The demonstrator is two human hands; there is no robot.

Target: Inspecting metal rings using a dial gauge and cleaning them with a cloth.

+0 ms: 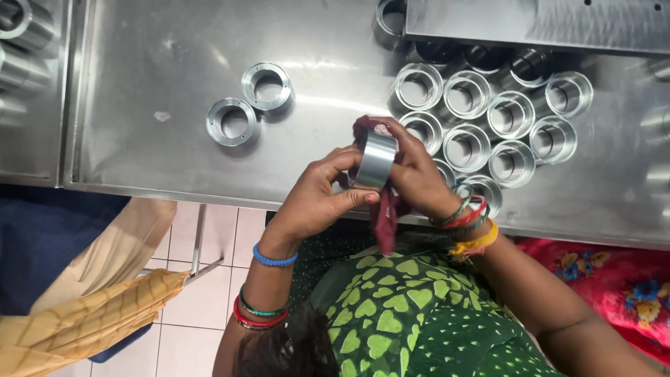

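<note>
Polished steel, the short metal sleeve [375,160] is held just above the near edge of the steel table [153,84], in front of the person's chest. Its curved wall faces the camera and its bore runs roughly up and away, tilted a little to the right, so one open end points toward the far side of the table; the ends themselves are mostly hidden, so the exact tilt is hard to judge.

The left hand [314,199] comes in from below-left with wrist bent, thumb and fingers curled and pinching the sleeve's lower-left side. The right hand [412,171] reaches from the right, fingers folded over the sleeve's top and far side, pressing a dark red cloth [384,216] against it; the cloth's tail hangs down past the table edge. Bangles circle both wrists.

Just behind the right hand, toward the table's right half, stands a close-packed cluster of rings [481,115], upright with bores open to the camera, some touching; the nearest ones are partly covered by the hand and wrist. Farther left, near the middle of the table, two separate rings [248,103] lie flat, side by side. At the far right edge a flat steel plate [537,24] overhangs the cluster's back row.
</note>
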